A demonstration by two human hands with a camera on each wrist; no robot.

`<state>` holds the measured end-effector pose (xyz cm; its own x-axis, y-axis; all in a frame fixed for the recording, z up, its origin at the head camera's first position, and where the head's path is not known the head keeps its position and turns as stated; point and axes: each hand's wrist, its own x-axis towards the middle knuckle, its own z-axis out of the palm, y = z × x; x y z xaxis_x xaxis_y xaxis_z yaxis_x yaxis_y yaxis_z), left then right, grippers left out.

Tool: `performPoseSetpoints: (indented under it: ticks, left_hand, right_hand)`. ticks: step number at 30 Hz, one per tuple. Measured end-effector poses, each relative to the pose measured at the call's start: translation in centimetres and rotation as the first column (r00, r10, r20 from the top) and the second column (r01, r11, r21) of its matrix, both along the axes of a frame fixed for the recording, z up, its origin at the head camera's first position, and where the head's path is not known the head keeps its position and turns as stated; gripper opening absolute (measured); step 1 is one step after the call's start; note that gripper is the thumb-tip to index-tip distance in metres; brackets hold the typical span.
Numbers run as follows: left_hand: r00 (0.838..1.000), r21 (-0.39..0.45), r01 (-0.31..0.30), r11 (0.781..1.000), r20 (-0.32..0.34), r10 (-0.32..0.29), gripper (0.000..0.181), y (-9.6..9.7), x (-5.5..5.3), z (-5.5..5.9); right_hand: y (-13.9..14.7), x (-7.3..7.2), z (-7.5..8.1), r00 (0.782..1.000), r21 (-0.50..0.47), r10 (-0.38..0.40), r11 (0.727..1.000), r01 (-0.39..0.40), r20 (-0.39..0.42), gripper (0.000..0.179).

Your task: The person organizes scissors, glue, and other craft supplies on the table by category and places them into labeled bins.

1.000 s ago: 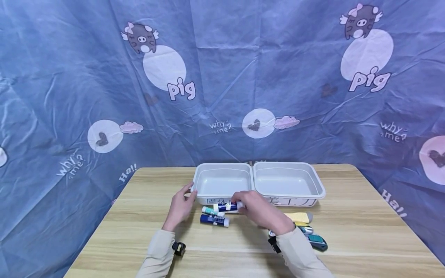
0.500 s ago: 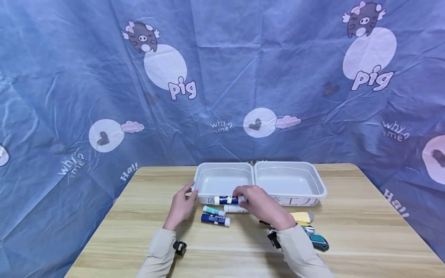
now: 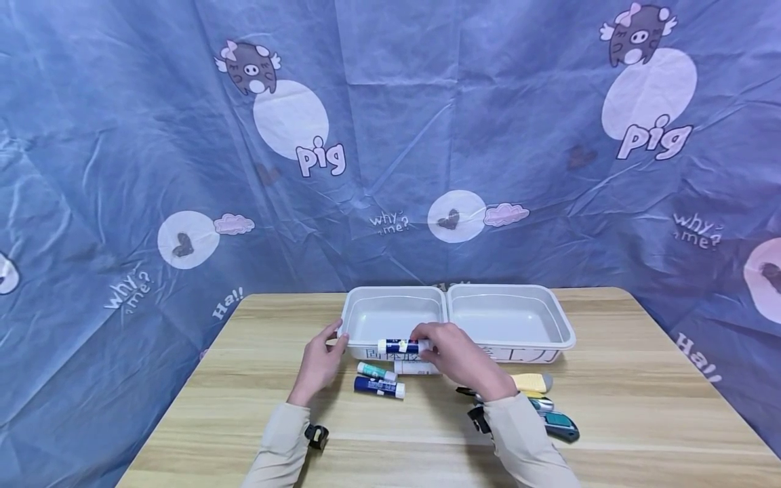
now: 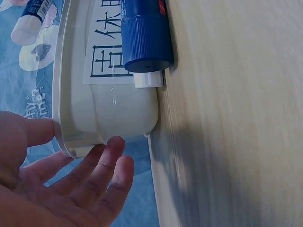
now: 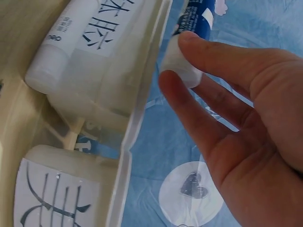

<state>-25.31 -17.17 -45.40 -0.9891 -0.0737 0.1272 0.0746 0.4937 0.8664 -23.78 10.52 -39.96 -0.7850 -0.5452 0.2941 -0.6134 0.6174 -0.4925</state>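
Note:
My right hand (image 3: 454, 352) pinches a blue-and-white glue stick (image 3: 399, 346) by its white end, between thumb and fingertips. The stick lies level in the air at the front rim of the left white tray (image 3: 352, 312). My left hand (image 3: 320, 359) grips that tray's near left corner, thumb on the rim and fingers round the edge. In front of the tray lie a white glue stick (image 3: 415, 367), a small green one (image 3: 376, 371) and a dark blue one (image 3: 379, 387). The left wrist view shows the dark blue stick's ribbed end (image 4: 147, 45) close up.
A second white tray (image 3: 566, 325) stands against the left tray's right side; both have paper labels in front. Several utility knives, among them a yellow one (image 3: 532, 382) and a green one (image 3: 560, 425), lie beside my right forearm. A blue printed cloth (image 3: 390, 135) hangs behind the table.
My right hand has raised the glue stick from just before the left tray's label up to its front rim. This uncovers the white glue stick below. My left hand stays at the corner.

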Motion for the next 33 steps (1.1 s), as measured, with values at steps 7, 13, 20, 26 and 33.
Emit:
performPoseSetpoints:
  ticks: [7, 13, 20, 26, 33]
  left_hand:
    - [1.0, 0.002, -0.005, 1.0, -0.011, 0.005, 0.049, 0.0, -0.1, -0.1]
    - [1.0, 0.001, -0.011, 1.0, -0.01, 0.011, 0.049, 0.0, -0.1, -0.1]
    - [1.0, -0.001, 0.0, 1.0, -0.001, 0.0, 0.05, -0.1, -0.1, -0.1]
    - [1.0, 0.0, 0.003, 1.0, -0.003, -0.003, 0.05, -0.1, -0.1, -0.2]
    - [1.0, 0.0, -0.003, 1.0, -0.013, 0.003, 0.05, -0.1, -0.1, -0.2]
  right_hand:
    - [-0.2, -0.3, -0.8, 0.999, -0.051, -0.043, 0.998, 0.042, -0.016, 0.03]
    - [-0.2, -0.5, -1.2, 0.996, -0.071, -0.083, 0.994, 0.082, -0.018, 0.031]
    - [-0.1, -0.7, -1.3, 0.994, -0.082, -0.106, 0.991, 0.106, -0.005, 0.03]
    - [0.2, -0.9, -1.4, 0.992, -0.086, -0.121, 0.989, 0.119, -0.03, 0.03]
    - [0.4, -1.1, -1.6, 0.988, -0.09, -0.148, 0.986, 0.143, -0.05, 0.029]
